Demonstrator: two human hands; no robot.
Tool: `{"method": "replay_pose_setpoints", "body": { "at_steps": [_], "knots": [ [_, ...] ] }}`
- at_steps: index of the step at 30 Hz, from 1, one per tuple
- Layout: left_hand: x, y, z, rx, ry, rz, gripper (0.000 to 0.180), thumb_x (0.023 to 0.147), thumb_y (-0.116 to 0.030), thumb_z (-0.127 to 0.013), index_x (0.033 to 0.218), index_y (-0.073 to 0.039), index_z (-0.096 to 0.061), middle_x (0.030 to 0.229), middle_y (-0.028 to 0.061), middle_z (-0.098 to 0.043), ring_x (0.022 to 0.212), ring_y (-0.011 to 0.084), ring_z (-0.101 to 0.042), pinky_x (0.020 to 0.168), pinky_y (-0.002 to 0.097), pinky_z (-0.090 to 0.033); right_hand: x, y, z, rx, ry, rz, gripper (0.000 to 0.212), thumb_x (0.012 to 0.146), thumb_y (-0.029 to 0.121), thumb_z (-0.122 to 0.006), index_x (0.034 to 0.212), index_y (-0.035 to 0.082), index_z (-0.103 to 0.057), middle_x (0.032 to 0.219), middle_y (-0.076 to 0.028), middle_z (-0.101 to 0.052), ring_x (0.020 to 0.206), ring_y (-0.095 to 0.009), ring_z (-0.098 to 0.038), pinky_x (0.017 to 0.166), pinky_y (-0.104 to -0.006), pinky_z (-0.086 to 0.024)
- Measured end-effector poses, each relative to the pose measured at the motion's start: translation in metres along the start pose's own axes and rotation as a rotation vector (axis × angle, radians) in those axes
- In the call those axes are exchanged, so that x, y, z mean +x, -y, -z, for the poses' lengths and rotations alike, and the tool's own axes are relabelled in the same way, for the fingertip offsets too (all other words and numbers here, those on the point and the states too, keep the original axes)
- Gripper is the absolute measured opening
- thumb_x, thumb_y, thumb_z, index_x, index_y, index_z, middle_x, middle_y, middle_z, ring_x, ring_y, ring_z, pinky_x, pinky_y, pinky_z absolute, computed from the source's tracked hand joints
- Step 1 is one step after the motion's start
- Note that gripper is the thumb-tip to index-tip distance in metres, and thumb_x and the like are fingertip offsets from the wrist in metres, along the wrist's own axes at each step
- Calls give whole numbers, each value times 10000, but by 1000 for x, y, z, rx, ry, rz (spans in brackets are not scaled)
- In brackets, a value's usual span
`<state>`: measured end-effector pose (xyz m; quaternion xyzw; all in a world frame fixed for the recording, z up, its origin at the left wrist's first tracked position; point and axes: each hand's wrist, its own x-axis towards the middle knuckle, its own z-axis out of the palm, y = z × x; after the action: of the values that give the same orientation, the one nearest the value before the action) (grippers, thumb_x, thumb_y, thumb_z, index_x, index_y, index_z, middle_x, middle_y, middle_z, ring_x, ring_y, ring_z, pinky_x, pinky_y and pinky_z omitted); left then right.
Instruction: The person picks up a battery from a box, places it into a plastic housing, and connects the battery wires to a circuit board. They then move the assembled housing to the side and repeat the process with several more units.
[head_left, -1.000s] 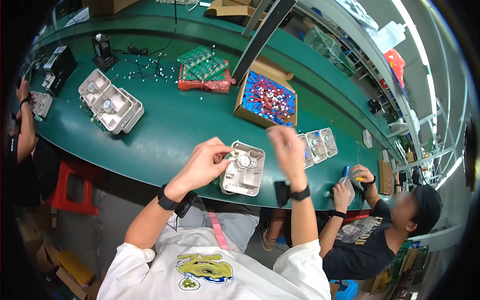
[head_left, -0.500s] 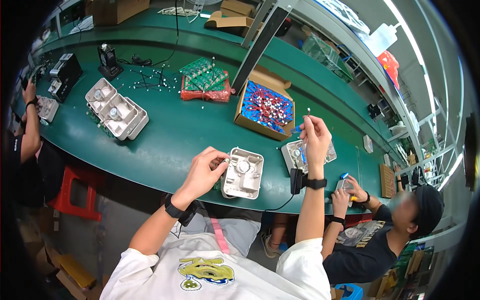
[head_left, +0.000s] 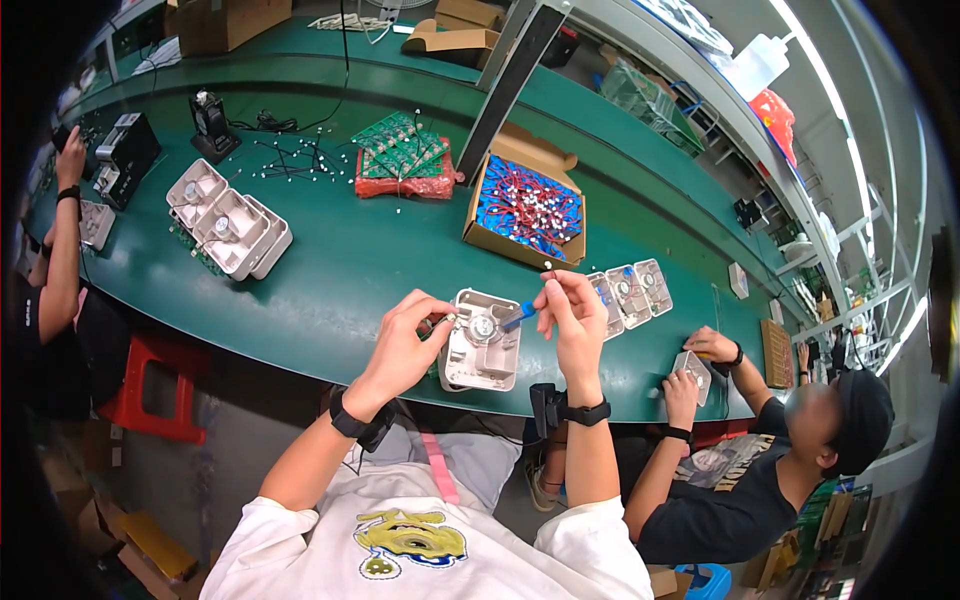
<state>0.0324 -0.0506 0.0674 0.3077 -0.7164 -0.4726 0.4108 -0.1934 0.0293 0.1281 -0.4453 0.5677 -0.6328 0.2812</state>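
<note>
Right in front of me a white plastic housing (head_left: 480,368) lies open side up, with a round silver speaker-like part (head_left: 483,328) inside. My left hand (head_left: 405,342) is at the housing's left rim, thumb and fingertips pinched together; what they hold is too small to make out. A green circuit board (head_left: 433,369) shows partly below that hand, beside the housing. My right hand (head_left: 574,318) grips a blue wired battery (head_left: 518,315), which hangs over the housing's right upper corner. Its small white connector (head_left: 548,267) sticks up above my right fingers.
A cardboard box (head_left: 513,250) of blue batteries with red wires stands beyond my right hand. More white housings (head_left: 625,292) lie to the right and another group (head_left: 235,238) at left. Green boards (head_left: 405,145) rest on a red pack. A co-worker (head_left: 745,460) handles a housing at right.
My right hand has come left and nearer, from beside the box to the housing, bringing the blue battery along. My left hand has stayed at the left rim.
</note>
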Motion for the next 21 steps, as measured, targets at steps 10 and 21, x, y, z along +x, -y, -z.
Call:
{"method": "replay_pose_setpoints", "body": {
  "at_steps": [10,21],
  "knots": [
    [1,-2,-1,2,-26,-11,164,946,-5,-726,1106,9,-760,1054,97,-711,933,202,-707,777,313,-572,5,3,-9,5,37,-25,171,1073,125,-632,1124,-22,-703,882,-80,-737,539,-51,-538,466,-213,-373],
    [-5,4,-12,-31,-132,-26,168,942,11,-735,1109,23,-756,1035,118,-721,901,211,-731,774,318,-601,-19,13,-36,-77,285,-232,143,1024,108,-698,1016,-30,-734,808,-50,-728,537,-58,-555,487,-219,-401]
  ]
}}
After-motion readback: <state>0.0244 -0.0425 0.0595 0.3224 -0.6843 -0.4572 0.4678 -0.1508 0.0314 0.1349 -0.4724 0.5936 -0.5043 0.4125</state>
